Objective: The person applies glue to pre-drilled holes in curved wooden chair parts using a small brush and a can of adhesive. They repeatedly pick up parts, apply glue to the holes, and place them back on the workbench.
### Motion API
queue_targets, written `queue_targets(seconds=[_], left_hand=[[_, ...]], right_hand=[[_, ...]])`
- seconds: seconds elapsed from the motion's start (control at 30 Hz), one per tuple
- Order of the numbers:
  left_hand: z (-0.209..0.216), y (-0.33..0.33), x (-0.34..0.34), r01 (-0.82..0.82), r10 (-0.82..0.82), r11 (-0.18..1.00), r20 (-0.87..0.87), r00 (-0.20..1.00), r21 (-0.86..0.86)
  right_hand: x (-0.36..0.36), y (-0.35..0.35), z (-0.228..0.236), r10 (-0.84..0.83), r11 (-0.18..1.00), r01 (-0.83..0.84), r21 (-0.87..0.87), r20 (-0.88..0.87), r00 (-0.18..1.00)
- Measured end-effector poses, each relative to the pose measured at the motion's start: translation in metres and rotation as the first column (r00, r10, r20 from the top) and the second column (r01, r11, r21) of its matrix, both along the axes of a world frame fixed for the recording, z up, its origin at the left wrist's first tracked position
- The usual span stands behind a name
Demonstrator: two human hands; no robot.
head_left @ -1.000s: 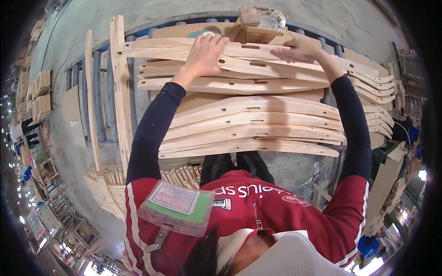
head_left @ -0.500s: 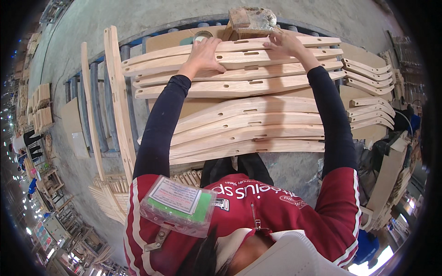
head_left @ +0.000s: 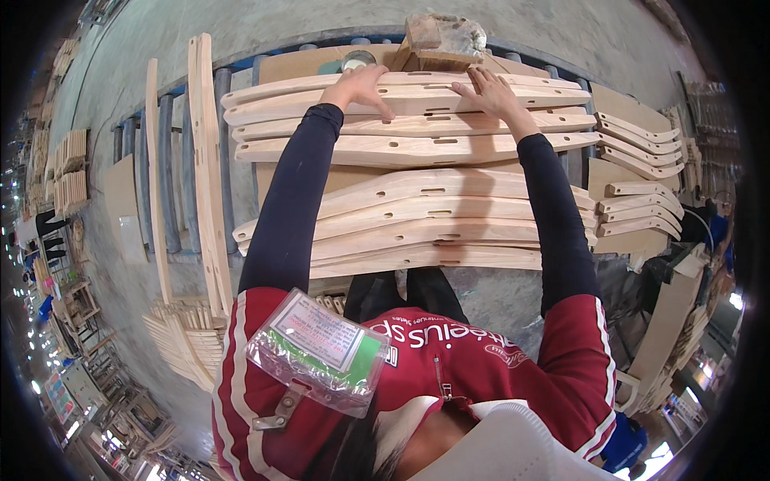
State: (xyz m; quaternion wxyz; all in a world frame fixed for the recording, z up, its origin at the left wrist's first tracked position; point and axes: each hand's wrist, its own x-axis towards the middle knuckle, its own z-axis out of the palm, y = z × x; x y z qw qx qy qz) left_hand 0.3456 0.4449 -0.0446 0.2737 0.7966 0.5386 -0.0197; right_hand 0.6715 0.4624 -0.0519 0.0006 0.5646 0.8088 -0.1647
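Curved, pale wooden slats (head_left: 337,148) with slots and round holes lie side by side in front of me. My left hand (head_left: 361,90) grips across the farthest slats, thumb at the near side and fingers at the far edge. To its right, my right hand (head_left: 491,96) rests on the same far slats with its fingers spread, their tips near the far edge. A second group of curved slats (head_left: 417,210) lies closer to my body, under my forearms. The undersides of the slats are hidden.
A worn wooden block (head_left: 445,40) stands beyond the slats, beside a small round container (head_left: 358,59). Long slats (head_left: 207,176) lie lengthwise across the rollers (head_left: 168,172) at left. Shorter curved pieces (head_left: 642,212) rest on cardboard (head_left: 622,104) at right. More slats (head_left: 180,341) are stacked lower left.
The farthest slats have shifted a little toward me and sit closer together. My right hand has moved slightly nearer, its fingers now more spread. The left hand remains on the slats.
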Motion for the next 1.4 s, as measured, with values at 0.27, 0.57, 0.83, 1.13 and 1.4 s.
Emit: queue_targets(seconds=[0.27, 0.57, 0.83, 1.13, 1.4], left_hand=[[0.005, -0.017, 0.005, 0.016, -0.014, 0.997, -0.02, 1.0, 0.079], [-0.013, -0.063, 0.025, -0.072, 0.1, 0.937, -0.065, 0.993, 0.342], [-0.009, -0.05, 0.043, -0.095, 0.126, 0.947, -0.085, 0.988, 0.308], [-0.012, -0.035, 0.059, -0.127, 0.151, 0.961, -0.082, 0.985, 0.244], [0.005, -0.055, 0.036, -0.23, 0.183, 0.795, 0.139, 0.973, 0.562]], right_hand=[[-0.004, -0.021, -0.003, -0.007, 0.993, 0.002, 0.12, 0.042, 0.999], [0.004, -0.061, -0.019, -0.024, 0.975, 0.016, 0.22, 0.029, 0.999], [0.006, -0.055, -0.025, -0.001, 0.96, 0.002, 0.279, -0.004, 1.0], [0.002, -0.045, -0.022, 0.001, 0.967, -0.002, 0.255, 0.007, 1.0], [0.038, -0.075, 0.018, 0.065, 0.912, 0.043, 0.408, -0.247, 0.967]])
